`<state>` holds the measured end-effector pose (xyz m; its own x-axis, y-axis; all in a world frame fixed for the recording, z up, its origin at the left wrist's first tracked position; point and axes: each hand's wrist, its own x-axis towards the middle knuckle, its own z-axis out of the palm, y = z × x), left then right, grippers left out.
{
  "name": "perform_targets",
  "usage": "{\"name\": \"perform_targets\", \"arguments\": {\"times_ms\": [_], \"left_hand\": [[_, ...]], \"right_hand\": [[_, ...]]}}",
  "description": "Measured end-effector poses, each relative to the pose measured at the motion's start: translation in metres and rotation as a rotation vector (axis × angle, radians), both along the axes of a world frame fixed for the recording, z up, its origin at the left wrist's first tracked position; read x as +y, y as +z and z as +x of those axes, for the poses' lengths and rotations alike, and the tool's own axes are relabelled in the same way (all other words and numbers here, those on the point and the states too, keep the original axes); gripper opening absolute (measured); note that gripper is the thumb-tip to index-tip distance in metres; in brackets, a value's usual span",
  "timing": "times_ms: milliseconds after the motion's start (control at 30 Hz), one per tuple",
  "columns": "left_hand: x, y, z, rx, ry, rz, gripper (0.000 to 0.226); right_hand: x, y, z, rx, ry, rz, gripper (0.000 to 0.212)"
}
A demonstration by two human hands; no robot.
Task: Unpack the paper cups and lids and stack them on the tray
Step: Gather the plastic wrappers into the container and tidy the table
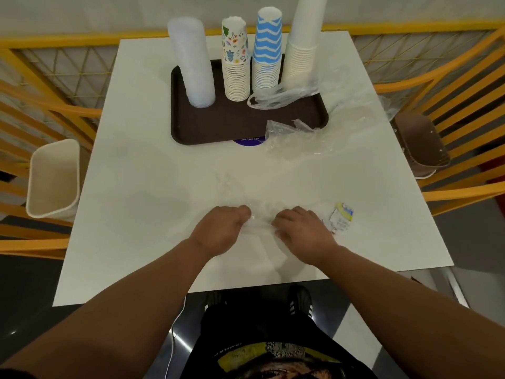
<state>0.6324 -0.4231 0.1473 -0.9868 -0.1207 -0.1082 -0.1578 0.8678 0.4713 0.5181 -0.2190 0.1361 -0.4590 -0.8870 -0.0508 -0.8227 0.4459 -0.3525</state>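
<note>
We are standing at a white square table (pixel 142 187) hemmed in by yellow wooden railing (pixel 41 110) with wire mesh, a dark glossy floor (pixel 32 296) showing beneath. A cream chair seat (pixel 53 179) is sitting at the table's left edge and a brown one (pixel 420 143) at its right.

A dark brown tray (pixel 218 127) is lying at the far middle of the table, partly covering a blue round sticker (pixel 248 141). Four upright stacks are standing along its back: a column of translucent lids (pixel 192 64) on the left, then floral-printed paper cups (pixel 236 61), then blue zigzag cups (pixel 266 53), then a tall stack of plain white cups (pixel 302 45) on the right. A crumpled clear plastic bag (pixel 278 98) is lying at the foot of the two right stacks, and more loose clear wrapping (pixel 306 138) is spilling from the tray's near right corner onto the table.

Near our edge, we are gripping a thin clear plastic wrapper (pixel 259 224) between both hands: our left hand (pixel 221 228) is curled around its left end and our right hand (pixel 300 228) is closed on its right end. A small printed label (pixel 341 217) is lying just beside the right hand.
</note>
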Motion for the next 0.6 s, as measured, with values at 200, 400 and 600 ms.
{"name": "perform_targets", "arguments": {"times_ms": [200,400,600], "left_hand": [[-0.009,0.012,-0.001,-0.043,0.181,0.252,0.026],[-0.017,0.004,-0.024,-0.061,0.463,0.208,0.023],[0.0,-0.024,-0.014,0.191,-0.207,-0.329,0.039]], "right_hand": [[-0.026,0.015,-0.021,-0.338,-0.333,0.052,0.019],[-0.021,0.016,-0.035,-0.113,-0.498,0.283,0.036],[-0.019,0.012,-0.037,-0.076,-0.457,0.262,0.039]]}}
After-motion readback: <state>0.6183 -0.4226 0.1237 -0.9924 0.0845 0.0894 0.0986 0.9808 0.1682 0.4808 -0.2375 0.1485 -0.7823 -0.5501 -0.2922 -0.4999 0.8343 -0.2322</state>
